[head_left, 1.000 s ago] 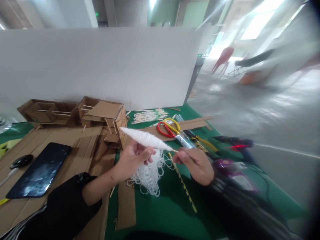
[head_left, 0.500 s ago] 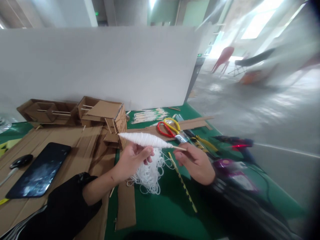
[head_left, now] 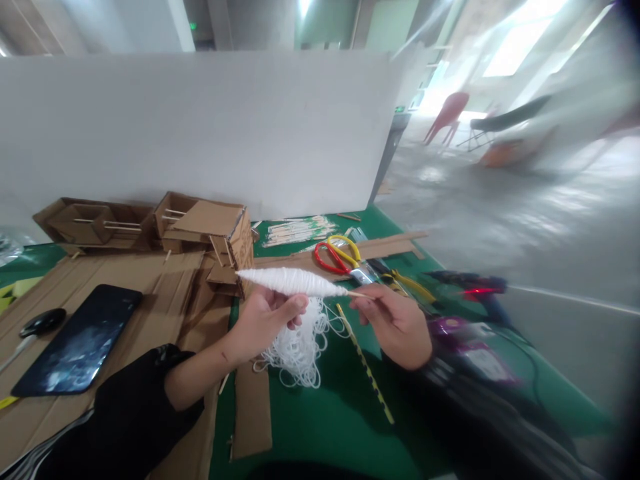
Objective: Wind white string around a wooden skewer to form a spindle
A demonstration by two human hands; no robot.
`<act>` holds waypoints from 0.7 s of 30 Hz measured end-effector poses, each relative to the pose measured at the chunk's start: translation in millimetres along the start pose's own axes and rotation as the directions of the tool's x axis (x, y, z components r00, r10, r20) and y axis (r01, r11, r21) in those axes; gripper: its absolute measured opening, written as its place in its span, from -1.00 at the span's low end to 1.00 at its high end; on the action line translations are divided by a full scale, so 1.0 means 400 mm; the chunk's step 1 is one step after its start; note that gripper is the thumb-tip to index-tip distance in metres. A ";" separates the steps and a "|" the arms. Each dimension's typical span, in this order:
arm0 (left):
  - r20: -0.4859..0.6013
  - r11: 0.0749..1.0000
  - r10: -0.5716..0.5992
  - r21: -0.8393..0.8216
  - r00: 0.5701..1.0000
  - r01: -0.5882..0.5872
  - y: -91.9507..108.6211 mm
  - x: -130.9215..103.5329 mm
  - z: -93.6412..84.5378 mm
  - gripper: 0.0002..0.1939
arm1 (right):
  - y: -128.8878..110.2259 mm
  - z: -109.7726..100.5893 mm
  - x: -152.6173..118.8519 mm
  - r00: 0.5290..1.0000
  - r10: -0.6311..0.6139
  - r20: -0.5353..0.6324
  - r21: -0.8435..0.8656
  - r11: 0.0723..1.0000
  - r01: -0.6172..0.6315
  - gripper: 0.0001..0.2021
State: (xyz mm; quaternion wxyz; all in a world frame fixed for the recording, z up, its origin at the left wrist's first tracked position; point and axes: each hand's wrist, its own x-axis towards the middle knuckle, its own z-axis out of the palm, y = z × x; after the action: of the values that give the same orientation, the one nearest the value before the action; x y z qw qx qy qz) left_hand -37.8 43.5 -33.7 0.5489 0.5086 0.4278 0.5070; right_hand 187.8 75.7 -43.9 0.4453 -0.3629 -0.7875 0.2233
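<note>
A spindle-shaped bundle of white string is wound around a thin wooden stick and held nearly level above the table. My left hand supports the bundle from below, its thumb and fingers closed at the string's lower side. The bare right end of the stick is pinched by my right hand. Beneath the hands lies a tangled heap of loose white string, with a thin strand looping off to the right. Beside it is a yellow and black striped stick.
Red and yellow handled scissors, pliers and a glue gun lie right. Cardboard boxes stand at the back left. A phone and mouse rest on cardboard. White sticks lie behind.
The wound bundle has shifted very slightly and its right end sits a touch lower. My right hand has moved a little to the right. My left hand is almost unmoved.
</note>
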 end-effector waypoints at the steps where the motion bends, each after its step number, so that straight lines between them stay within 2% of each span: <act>1: -0.004 1.000 0.009 -0.003 1.000 -0.009 -0.002 0.001 -0.002 -0.70 | -0.001 -0.003 0.001 1.000 -0.008 0.005 -0.012 1.000 0.008 -0.82; 7: -0.102 0.997 0.075 -0.026 0.992 -0.078 -0.011 0.009 -0.017 -0.68 | 0.006 -0.013 -0.001 0.999 0.035 -0.022 0.124 0.992 -0.032 -0.46; 10: -0.108 0.997 0.073 -0.020 0.992 -0.075 -0.011 0.009 -0.019 -0.69 | 0.013 -0.012 0.000 0.998 0.052 -0.023 0.157 0.987 -0.048 -0.41; 13: -0.111 0.997 0.071 -0.007 0.991 -0.073 -0.010 0.007 -0.019 -0.69 | 0.016 -0.009 0.001 0.998 0.071 -0.004 0.165 0.984 -0.069 -0.48; 17: -0.102 0.996 0.086 0.016 0.991 -0.085 -0.011 0.007 -0.019 -0.64 | 0.014 -0.003 0.000 0.989 0.141 0.042 0.287 0.947 -0.147 -0.81; 21: -0.108 0.996 0.085 0.042 0.990 -0.081 -0.010 0.010 -0.021 -0.67 | 0.014 0.005 0.001 0.978 0.185 0.098 0.338 0.918 -0.207 -0.82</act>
State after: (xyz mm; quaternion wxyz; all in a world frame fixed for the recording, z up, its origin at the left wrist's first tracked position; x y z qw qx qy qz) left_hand -45.1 48.6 -38.4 0.4932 0.5076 0.4455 0.5483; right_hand 188.0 79.4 -48.6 0.4523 -0.3487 -0.7092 0.4133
